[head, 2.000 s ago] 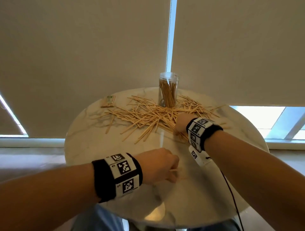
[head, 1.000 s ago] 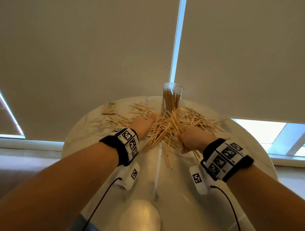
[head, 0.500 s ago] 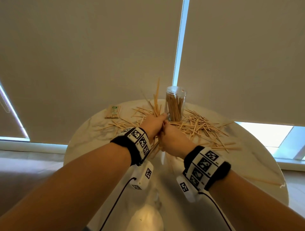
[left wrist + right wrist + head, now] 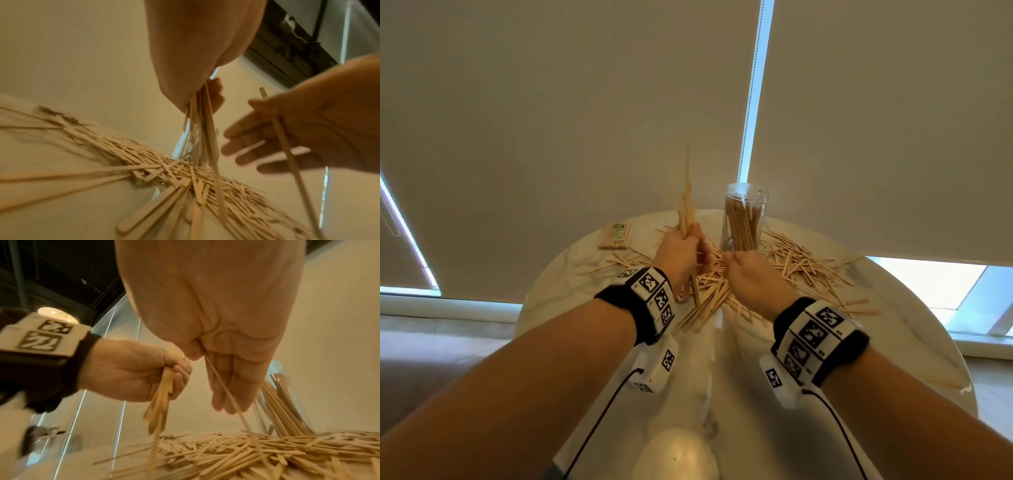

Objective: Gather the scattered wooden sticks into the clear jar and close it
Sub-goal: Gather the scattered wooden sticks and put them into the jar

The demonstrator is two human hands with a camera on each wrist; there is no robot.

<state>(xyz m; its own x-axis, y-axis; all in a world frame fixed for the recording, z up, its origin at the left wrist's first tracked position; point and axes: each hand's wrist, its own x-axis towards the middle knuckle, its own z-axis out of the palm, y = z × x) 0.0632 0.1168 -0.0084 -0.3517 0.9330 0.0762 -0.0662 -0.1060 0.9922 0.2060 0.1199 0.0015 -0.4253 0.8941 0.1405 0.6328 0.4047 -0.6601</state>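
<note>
Left hand [image 4: 681,255] gripping a bundle of sticks [image 4: 686,205] upright — right hand [image 4: 748,274] pinching one stick [image 4: 224,391], fingers otherwise loose — near the jar [image 4: 744,219] at the surface's [image 4: 893,342] far edge.

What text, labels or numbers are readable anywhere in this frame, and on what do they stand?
No readable words or numbers.
Green label on the small stick pack at the table's far left: too small and blurred to read.
Left wristband and right wristband: only black-and-white square marker patterns, no letters.
Clear jar: no label visible.

Loose sticks [image 4: 794,263] crowd the jar's [image 4: 744,219] base, apparently leaving its mouth unobstructed
</note>
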